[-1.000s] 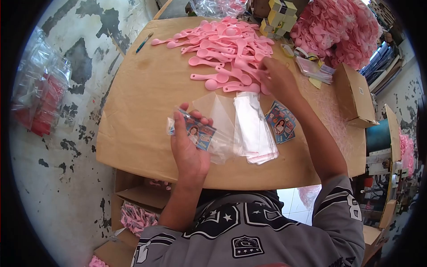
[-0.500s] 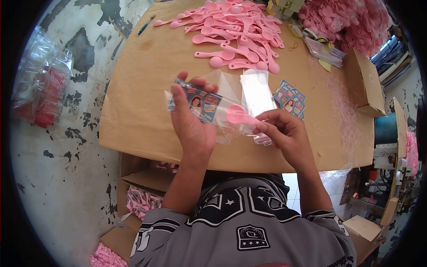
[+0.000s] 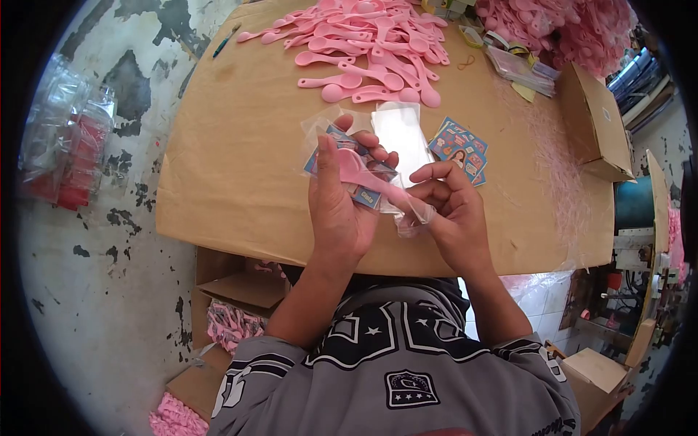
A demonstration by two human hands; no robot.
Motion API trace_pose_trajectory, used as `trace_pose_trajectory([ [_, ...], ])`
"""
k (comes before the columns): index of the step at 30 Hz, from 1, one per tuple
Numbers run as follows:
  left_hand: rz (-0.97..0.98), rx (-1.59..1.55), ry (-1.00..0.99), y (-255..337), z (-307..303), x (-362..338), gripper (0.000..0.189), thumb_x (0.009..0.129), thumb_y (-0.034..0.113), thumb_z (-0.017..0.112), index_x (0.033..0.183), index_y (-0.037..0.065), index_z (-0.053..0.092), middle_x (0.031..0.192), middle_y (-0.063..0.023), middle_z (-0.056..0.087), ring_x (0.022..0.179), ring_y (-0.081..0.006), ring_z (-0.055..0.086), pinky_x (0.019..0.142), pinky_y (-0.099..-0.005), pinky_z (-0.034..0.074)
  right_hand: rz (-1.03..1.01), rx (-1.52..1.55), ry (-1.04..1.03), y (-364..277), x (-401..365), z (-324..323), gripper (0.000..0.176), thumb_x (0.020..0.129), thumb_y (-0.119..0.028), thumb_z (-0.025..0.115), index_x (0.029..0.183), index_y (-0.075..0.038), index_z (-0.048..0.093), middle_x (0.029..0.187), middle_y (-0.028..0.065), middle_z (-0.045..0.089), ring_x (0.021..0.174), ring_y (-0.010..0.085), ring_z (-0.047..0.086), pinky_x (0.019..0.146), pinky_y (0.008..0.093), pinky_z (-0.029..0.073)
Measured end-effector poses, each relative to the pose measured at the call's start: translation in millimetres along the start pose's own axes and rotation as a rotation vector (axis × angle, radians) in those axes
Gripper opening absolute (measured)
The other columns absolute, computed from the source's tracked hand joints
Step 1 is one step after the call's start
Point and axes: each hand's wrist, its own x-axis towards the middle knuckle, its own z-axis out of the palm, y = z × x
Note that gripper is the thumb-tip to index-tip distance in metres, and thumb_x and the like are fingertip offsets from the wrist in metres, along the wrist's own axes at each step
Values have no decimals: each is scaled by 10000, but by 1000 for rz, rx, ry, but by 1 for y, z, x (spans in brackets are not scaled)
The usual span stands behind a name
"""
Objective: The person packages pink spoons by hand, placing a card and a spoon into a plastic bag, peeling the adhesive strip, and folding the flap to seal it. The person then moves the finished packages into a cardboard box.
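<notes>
My left hand [image 3: 342, 196] is closed round a clear plastic bag [image 3: 314, 136] that holds a blue printed card [image 3: 367, 196]. Inside the bag, over the card, lies a pink plastic spoon [image 3: 356, 171], its bowl toward my left fingers and its handle pointing to the right. My right hand [image 3: 458, 218] is at the handle's end, with the thumb in the bag's mouth and the index finger lifted off. Just beyond the hands lies a stack of clear bags [image 3: 400, 131], with several blue cards [image 3: 459, 149] to its right.
A big heap of pink spoons [image 3: 371, 43] covers the table's far side. A cardboard box [image 3: 592, 120], tape rolls [image 3: 494, 40] and bagged pink spoons [image 3: 560, 29] stand at the right. A pen [image 3: 227, 40] lies far left. Plastic strands [image 3: 560, 167] trail along the right edge.
The spoon, outside the bag's end before, has moved left into the bag over the card. Both hands have come closer together, and my right index finger has lifted.
</notes>
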Motion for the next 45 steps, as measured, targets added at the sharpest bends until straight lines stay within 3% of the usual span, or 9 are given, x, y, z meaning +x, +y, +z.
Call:
trace_pose_trajectory([
  [8,-21,85,42,-4,4,1,480,1087,410,591,1408,69,490,1054,-73,651,938,-184,671,937,-450,599,23,130,-36,-3,-10,-7,286,971,-85,765,1179,17,597,1016,77,707,880,104,690,771,241,555],
  [14,-205,57,25,-12,10,-9,466,1095,433,564,1399,82,520,1050,-50,643,959,-162,650,939,-426,594,-144,-216,101,17,-9,-7,425,920,-119,829,1261,-18,597,1093,52,678,1001,109,658,780,248,524],
  [20,-287,-9,7,3,1,-7,440,1111,360,544,1439,70,500,1294,-128,652,1188,-230,656,1057,-493,560,-755,-652,124,8,-3,-7,416,831,-108,842,1227,-62,724,1421,147,608,1226,270,589,943,378,509],
  [24,-319,-68,33,15,-4,3,443,1114,324,533,1460,53,480,1459,-177,578,1329,-288,598,1137,-524,507,-741,-550,-132,-6,-4,-41,189,856,-87,784,1043,-88,817,1505,194,573,1364,377,535,1109,474,427],
  [29,-420,-109,-8,25,3,7,464,1123,316,499,1484,30,443,1540,-233,487,1393,-353,540,1167,-524,478,-769,-1027,96,-19,9,-41,404,899,-34,700,1272,-179,753,1551,158,542,1440,388,473,1165,486,394],
  [36,-568,33,-69,13,7,0,556,1115,352,516,1555,38,389,1532,-182,496,1421,-303,509,1176,-464,450,-876,-1017,-57,-17,22,-12,352,816,-102,761,1126,-262,813,1561,78,558,1479,396,437,1142,474,417],
  [40,-457,167,-44,14,0,2,561,1110,337,528,1569,43,396,1535,-180,502,1425,-269,509,1150,-424,459,-700,-565,-99,-33,16,-26,272,855,-144,811,1114,-61,808,1248,183,726,1215,355,644,1061,455,483],
  [41,-390,218,-56,14,0,2,561,1108,334,532,1569,41,401,1528,-182,513,1422,-267,515,1144,-420,461,-778,-614,-57,-28,20,-33,389,892,-95,808,1256,20,728,1055,136,747,996,234,683,931,369,521],
  [45,-314,555,-317,16,11,-1,545,1085,254,598,1531,-21,447,1489,-217,568,1349,-243,585,1133,-389,473,-341,-409,85,-29,9,-21,710,912,-73,807,1538,-40,473,841,39,686,751,76,580,728,241,477],
])
